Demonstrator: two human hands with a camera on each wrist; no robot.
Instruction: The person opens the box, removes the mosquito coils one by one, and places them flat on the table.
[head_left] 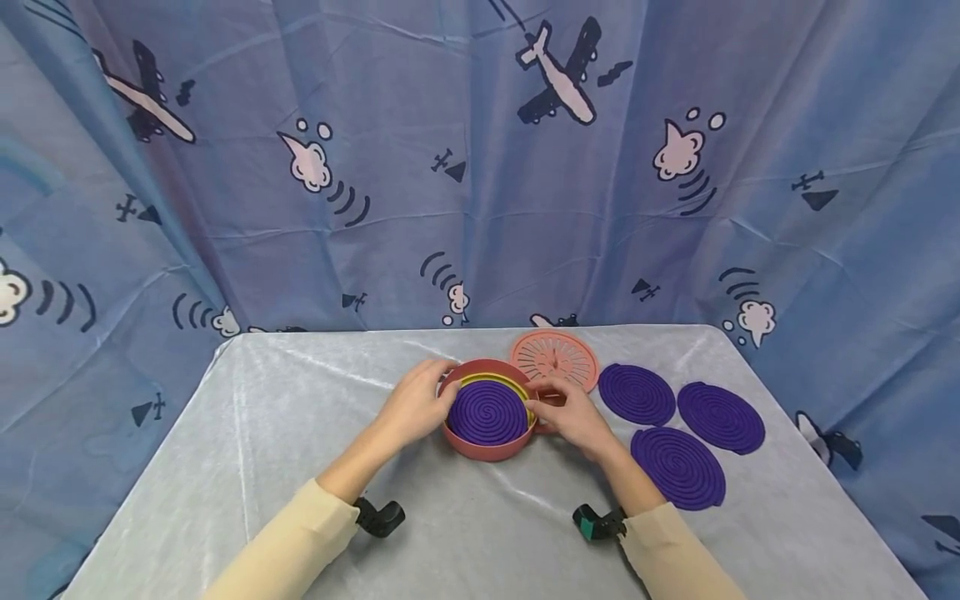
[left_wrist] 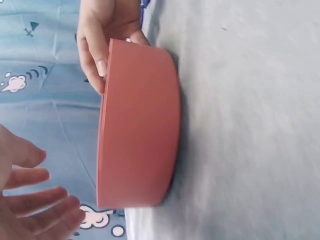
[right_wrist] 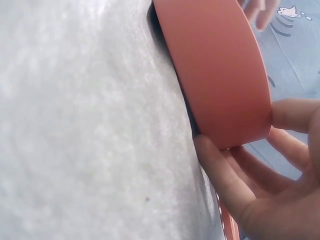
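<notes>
A round red mosquito-coil holder stands on the table with its top uncovered. Inside it lies a purple mosquito coil, with a yellow ring showing along the back and right. My left hand is at the holder's left rim; the left wrist view shows its fingers spread and apart from the wall. On the opposite side, my right hand grips the holder's wall, one finger at the rim and others lower down, as the right wrist view shows.
Behind the holder lies a slotted orange lid. Three more purple coils lie flat on the right of the table. A grey-white cloth covers the table, and a blue curtain with printed planes hangs behind it.
</notes>
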